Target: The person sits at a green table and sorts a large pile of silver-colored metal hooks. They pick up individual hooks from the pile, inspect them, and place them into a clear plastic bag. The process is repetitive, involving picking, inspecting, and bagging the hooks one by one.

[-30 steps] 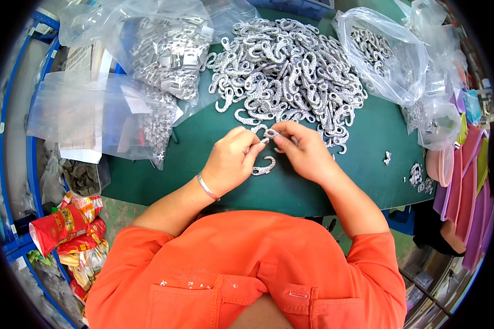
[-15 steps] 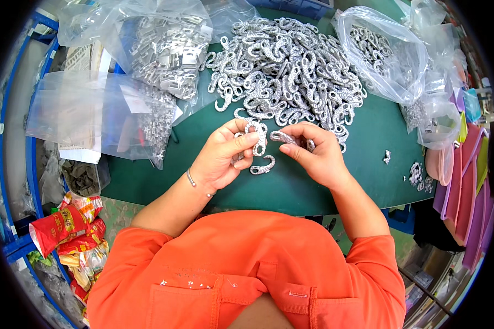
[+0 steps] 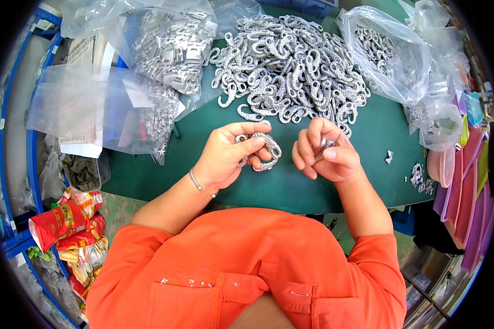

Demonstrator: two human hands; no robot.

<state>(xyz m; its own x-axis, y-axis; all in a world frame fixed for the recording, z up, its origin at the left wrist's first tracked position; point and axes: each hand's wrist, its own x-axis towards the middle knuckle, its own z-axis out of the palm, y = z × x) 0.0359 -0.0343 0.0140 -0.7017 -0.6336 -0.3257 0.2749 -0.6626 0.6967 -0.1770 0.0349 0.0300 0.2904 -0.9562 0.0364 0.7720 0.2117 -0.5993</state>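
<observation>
A silver, rhinestone-studded hook clasp (image 3: pixel 264 149) sits curled in the left hand (image 3: pixel 225 156), pinched between thumb and fingers, its curved end poking out toward the right hand (image 3: pixel 326 153). That hand pinches a small silver metal piece (image 3: pixel 323 149) at its fingertips, mostly hidden

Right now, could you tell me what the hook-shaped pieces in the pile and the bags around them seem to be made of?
The hook-shaped pieces look like cast metal with a silvery, rough-textured finish: they glint grey-white and keep rigid curves, though plated plastic cannot be ruled out. The one in the left hand looks the same. The bags seem thin clear plastic film: you see the contents through them, and they crinkle and shine.
</observation>
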